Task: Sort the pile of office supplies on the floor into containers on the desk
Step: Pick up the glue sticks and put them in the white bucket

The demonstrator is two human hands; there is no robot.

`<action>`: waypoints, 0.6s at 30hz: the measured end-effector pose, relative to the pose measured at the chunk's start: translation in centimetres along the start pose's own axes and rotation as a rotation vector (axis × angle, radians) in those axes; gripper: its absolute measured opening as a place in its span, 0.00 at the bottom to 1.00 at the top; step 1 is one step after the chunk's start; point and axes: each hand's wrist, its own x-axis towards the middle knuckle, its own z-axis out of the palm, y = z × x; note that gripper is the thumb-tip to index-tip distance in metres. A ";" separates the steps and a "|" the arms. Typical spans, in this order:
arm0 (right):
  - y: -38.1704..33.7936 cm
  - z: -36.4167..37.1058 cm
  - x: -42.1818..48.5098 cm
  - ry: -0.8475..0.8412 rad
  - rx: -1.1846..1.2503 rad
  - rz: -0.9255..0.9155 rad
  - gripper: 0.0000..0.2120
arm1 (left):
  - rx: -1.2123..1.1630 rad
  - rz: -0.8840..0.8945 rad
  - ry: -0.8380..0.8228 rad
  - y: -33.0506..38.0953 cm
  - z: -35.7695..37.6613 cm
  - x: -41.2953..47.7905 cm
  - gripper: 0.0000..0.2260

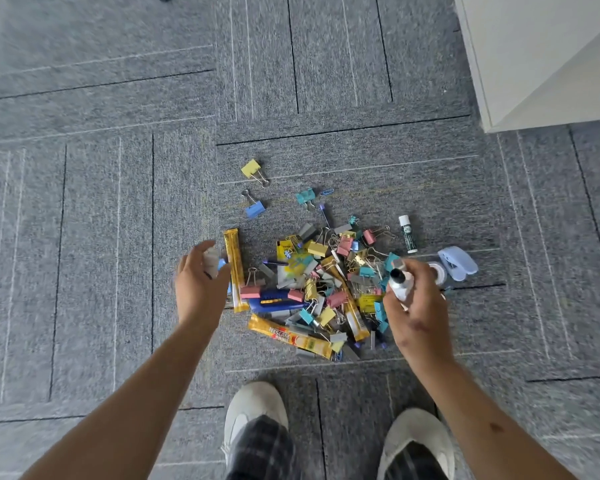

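A pile of office supplies (326,282) lies on the grey carpet: several coloured binder clips, staple strips, a blue utility knife (274,301) and gold coffee sachets (291,337). My right hand (413,306) hovers over the pile's right side, shut on a white tube with a black cap (399,282). Left of the pile, my left hand (198,282) holds a small white and blue object (212,261), partly hidden by the fingers. A glue stick (408,234) and a light blue tape dispenser (456,263) lie to the right.
Loose yellow (252,169), blue (255,208) and teal (305,196) binder clips lie beyond the pile. A white desk panel (534,57) stands at the upper right. My two white shoes (255,410) are just below the pile.
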 end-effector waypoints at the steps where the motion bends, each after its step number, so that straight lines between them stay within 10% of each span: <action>1: -0.1 0.1 -0.1 -0.001 -0.011 -0.011 0.17 | 0.008 -0.002 -0.005 0.1 0.4 0.3 0.24; 7: -0.2 0.5 -0.3 0.008 -0.105 -0.060 0.22 | 0.159 -0.085 -0.062 1.9 2.3 1.2 0.39; 18: -1.5 -0.1 1.0 0.029 -0.110 -0.054 0.17 | 0.077 0.047 -0.127 3.3 2.1 1.1 0.13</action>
